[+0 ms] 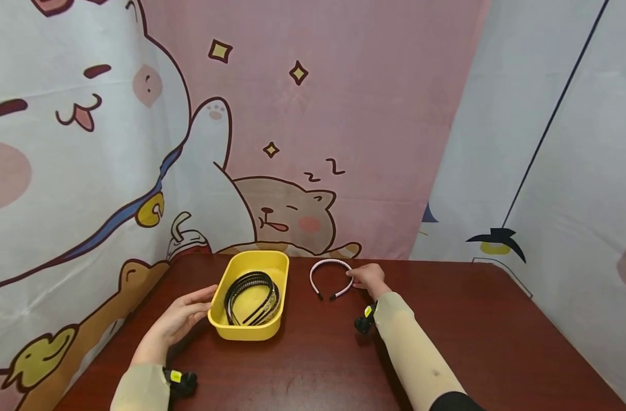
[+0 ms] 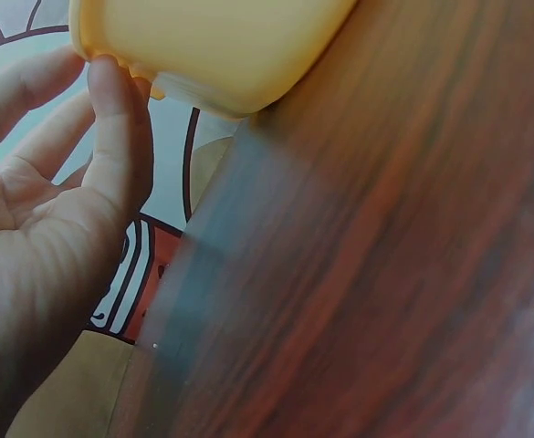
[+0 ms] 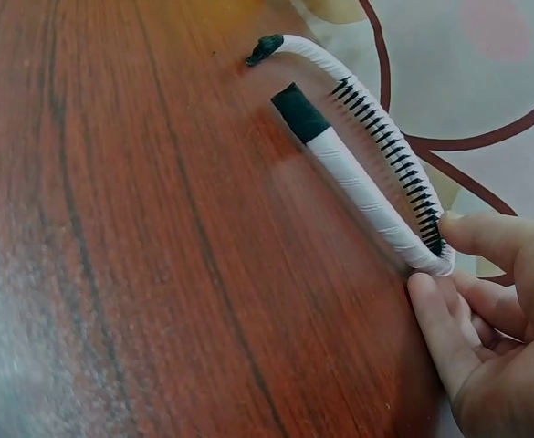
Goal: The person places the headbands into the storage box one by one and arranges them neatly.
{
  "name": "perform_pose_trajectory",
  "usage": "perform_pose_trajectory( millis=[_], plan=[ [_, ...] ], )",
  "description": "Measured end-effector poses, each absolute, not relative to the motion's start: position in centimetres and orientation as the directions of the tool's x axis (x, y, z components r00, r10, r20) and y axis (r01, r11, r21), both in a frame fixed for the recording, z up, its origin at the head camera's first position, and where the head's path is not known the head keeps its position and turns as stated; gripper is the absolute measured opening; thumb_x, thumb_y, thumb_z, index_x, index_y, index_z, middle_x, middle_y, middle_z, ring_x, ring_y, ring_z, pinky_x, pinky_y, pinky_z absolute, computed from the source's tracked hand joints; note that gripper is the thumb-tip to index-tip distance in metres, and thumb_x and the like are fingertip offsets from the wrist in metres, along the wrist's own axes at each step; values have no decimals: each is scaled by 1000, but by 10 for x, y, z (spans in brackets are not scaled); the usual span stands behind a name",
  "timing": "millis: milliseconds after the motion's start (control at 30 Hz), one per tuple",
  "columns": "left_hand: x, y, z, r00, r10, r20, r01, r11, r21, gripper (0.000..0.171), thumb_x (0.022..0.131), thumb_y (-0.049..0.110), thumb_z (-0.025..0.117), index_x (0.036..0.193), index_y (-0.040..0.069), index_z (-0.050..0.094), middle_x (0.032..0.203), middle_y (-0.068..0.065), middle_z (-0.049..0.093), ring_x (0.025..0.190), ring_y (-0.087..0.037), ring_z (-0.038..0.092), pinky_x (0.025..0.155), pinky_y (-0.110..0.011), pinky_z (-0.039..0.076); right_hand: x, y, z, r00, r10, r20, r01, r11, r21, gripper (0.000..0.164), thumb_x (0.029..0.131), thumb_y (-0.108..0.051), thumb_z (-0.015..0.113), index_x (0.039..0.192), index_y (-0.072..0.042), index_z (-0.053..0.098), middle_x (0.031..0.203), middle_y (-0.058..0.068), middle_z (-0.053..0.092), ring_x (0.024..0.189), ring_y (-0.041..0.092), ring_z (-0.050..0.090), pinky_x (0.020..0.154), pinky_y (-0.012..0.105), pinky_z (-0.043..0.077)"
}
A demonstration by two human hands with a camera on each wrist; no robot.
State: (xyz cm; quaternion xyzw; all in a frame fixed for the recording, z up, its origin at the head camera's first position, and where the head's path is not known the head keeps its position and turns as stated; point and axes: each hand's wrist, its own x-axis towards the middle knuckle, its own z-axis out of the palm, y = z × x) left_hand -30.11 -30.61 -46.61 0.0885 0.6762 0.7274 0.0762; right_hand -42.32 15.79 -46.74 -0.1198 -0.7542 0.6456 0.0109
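Observation:
A yellow plastic bin (image 1: 279, 329) stands on the table with several hair headbands (image 1: 253, 278) in it, mostly dark. Against the bin's left side my left hand (image 1: 181, 317) rests its fingertips, fingers fairly straight; the left wrist view shows them right at the rim's underside. To the right of the bin, my right hand (image 1: 368, 278) pinches a white headband (image 1: 327, 261) by its right side, thumb and fingers around the band. Black comb teeth (image 3: 390, 146) line its inner edge, and both ends (image 3: 300, 111) have black tips. The ends point toward the table's near side.
The dark reddish-brown wooden table (image 1: 313, 371) extends to a cloth backdrop (image 1: 374, 142) printed with cartoon animals. Small black cameras (image 1: 365, 321) are strapped to both wrists. The bin's far end is near the table's back edge.

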Motion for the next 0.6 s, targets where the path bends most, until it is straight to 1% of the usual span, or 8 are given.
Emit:
perform_pose_trajectory(
  millis=[100,233,333,467,600],
  plan=[
    [-301,-306,-466,-975,223,20,3,-76,997,60,93,2,59,147,-6,33,144,-15,46,115,-12,59,95,-28,48,-423,158,-468,-971,197,-136,163,131,-978,25,78,0,76,96,11,64,72,9,60,61,14,60,60,30,58],
    [-301,-305,-465,-974,225,7,-11,-78,997,61,93,2,59,147,-6,33,145,-17,44,116,-13,58,96,-29,47,-424,157,-468,-967,207,-146,177,144,-974,25,77,0,77,94,9,62,71,10,59,59,14,61,59,30,58],
    [-301,-305,-464,-974,228,2,-18,-83,996,61,93,1,59,147,-6,32,146,-18,42,116,-13,58,96,-29,47,-425,157,-469,-972,208,-114,158,208,-965,23,77,-2,78,90,7,61,70,9,59,56,14,61,56,28,57],
    [-301,-305,-463,-976,220,5,-17,-94,995,61,93,0,59,147,-6,32,146,-18,42,116,-13,58,96,-29,47,-425,156,-468,-982,186,-41,100,318,-943,22,76,-5,77,87,8,62,68,12,61,51,15,62,51,27,56],
    [-300,-305,-462,-975,223,6,-13,-84,996,60,93,1,59,147,-6,32,146,-18,42,116,-12,58,95,-29,47,-427,155,-468,-981,187,-50,111,327,-938,22,77,-4,76,87,8,62,69,12,60,51,16,64,52,28,56]
  ],
)
